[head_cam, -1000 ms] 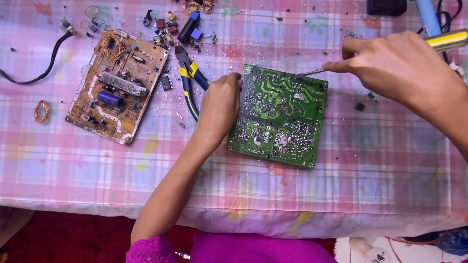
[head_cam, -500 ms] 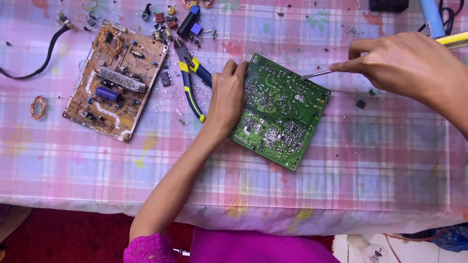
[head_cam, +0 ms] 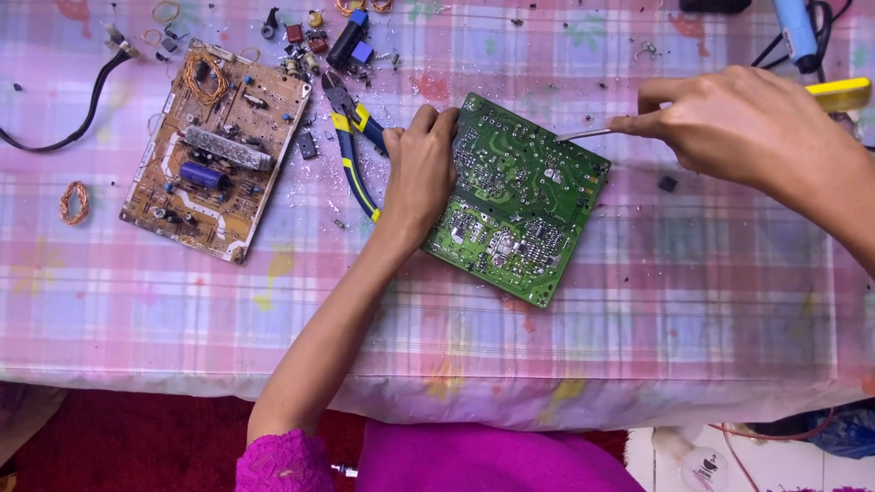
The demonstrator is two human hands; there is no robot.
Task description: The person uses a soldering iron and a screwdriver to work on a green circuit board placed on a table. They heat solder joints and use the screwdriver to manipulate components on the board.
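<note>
Plaid tablecloth (head_cam: 638, 301): left hand (head_cam: 417, 173) flat on green board (head_cam: 519, 196), right hand (head_cam: 738, 128) pinching tool (head_cam: 820, 96).

No packages, signs or screens on the bench

Nothing in the head view is a package, a sign or a screen. The only candidate for a label is a small round dark mark on a pale rounded object (head_cam: 704, 466) at the bottom right edge, below the bench on the floor; it is too small to tell what it is.
</note>
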